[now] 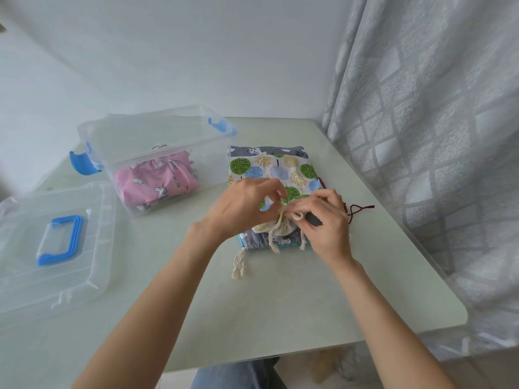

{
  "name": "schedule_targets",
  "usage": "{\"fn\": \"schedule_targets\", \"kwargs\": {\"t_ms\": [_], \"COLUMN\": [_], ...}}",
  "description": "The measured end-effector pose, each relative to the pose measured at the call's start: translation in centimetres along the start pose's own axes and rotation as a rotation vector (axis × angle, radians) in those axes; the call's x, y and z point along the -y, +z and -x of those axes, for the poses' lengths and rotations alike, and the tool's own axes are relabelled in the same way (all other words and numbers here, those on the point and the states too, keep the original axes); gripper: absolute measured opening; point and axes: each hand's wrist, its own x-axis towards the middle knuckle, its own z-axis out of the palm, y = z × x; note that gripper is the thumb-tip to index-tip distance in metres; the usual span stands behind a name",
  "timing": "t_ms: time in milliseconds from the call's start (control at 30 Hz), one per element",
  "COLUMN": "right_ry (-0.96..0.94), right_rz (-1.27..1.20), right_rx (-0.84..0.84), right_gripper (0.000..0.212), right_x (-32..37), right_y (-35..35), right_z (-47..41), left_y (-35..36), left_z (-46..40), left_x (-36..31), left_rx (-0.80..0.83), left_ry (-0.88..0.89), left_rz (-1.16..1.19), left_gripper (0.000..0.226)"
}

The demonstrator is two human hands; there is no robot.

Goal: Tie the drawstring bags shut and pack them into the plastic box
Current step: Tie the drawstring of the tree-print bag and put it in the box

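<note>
Fingers of both hands pinch the cream drawstring (292, 216) at the gathered mouth of the tree-print bag (276, 171): left hand (241, 203) and right hand (327, 223) meet over the knot. That bag runs lengthwise away from them atop a grey bag (264, 237). Farther left, the plastic box (157, 153) holds a pink unicorn bag (153, 185), nearer the left hand.

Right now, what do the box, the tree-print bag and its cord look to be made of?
Box: clear, glossy hard plastic by the look; the pink bag inside shows through its wall, and the latches are blue. Tree-print bag: matte woven cloth, probably cotton, printed and lying soft. Cord: cream twisted string with frayed, knotted ends, likely cotton. Both hands, left hand and right hand, pinch it.
</note>
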Motion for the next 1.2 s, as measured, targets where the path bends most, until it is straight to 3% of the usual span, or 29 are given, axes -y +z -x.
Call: {"fn": "schedule_targets", "kwargs": {"t_ms": [100,267,367,500,633,967,1200], "right_ry": [0.075,0.168,0.213,0.265,0.297,0.415,0.482], "right_rz": [-0.109,-0.195,-0.244,-0.267,-0.341,-0.294,-0.358], "right_rx": [0.020,0.043,0.060,0.059,0.034,0.073,0.070], "right_gripper": [0.009,0.010,0.016,0.016,0.015,0.001,0.010], "right_x": [0.2,0.4,0.1,0.1,0.1,0.2,0.6], "right_y": [0.0,0.2,0.2,0.0,-0.6,-1.5,-2.1], "right_z": [-0.1,0.0,0.2,0.3,0.4,1.2,1.6], "left_y": [0.2,0.6,1.1,1.1,0.5,-0.2,0.3], "left_z": [0.5,1.3,2.0,2.4,2.7,3.4,3.9], "left_x": [0.1,0.1,0.3,0.5,0.7,1.1,1.4], "left_rx": [-0.072,0.025,0.019,-0.084,-0.147,-0.185,-0.213], "left_ry": [0.098,-0.364,-0.481,-0.457,-0.419,-0.548,-0.572], "left_rz": [-0.053,0.522,0.641,0.410,0.337,0.400,0.431], "left_gripper": [0.017,0.022,0.017,0.017,0.016,0.017,0.015]}}
